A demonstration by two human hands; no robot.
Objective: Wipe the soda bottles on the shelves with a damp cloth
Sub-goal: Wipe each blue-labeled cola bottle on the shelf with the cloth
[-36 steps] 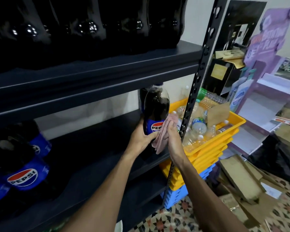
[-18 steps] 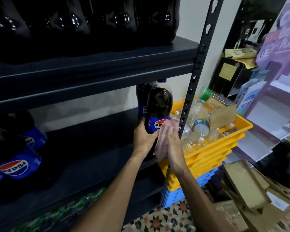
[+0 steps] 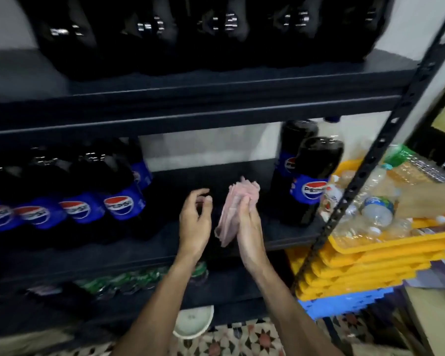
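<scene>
Dark shelf | right hand grips cloth | left hand loosely curled

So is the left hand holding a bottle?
No, the left hand is empty; only the right hand holds something, the pink cloth.

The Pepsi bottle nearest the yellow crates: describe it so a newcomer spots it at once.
Find the dark metal shelving unit and its middle shelf. At the right end, by the slotted upright, two Pepsi bottles stand apart from the row at left. Yours is the front bottle, logo facing out, partly hiding the rear bottle.
</scene>
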